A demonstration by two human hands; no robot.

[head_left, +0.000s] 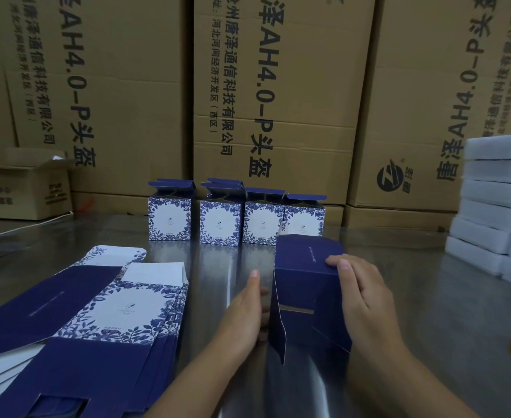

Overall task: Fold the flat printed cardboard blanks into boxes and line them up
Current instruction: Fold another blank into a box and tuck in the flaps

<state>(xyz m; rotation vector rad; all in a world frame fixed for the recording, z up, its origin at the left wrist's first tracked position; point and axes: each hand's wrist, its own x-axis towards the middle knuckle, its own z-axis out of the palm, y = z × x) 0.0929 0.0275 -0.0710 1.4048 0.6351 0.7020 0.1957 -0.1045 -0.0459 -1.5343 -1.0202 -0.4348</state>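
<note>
left hand flat, fingers straight, just beside half-folded navy box | right hand curled over its top edge | flat blanks stacked left

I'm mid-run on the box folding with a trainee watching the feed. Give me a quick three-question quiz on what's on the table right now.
1. True or false: the stack of flat blanks lies to the right of the half-folded box.
2. What does the right hand grip? A) a flat blank B) the half-folded box C) a pair of scissors
3. Fill in: the front row of finished boxes shows ____ floral fronts.
Key: 1 false, the stack lies to its left; 2 B; 3 four.
</note>
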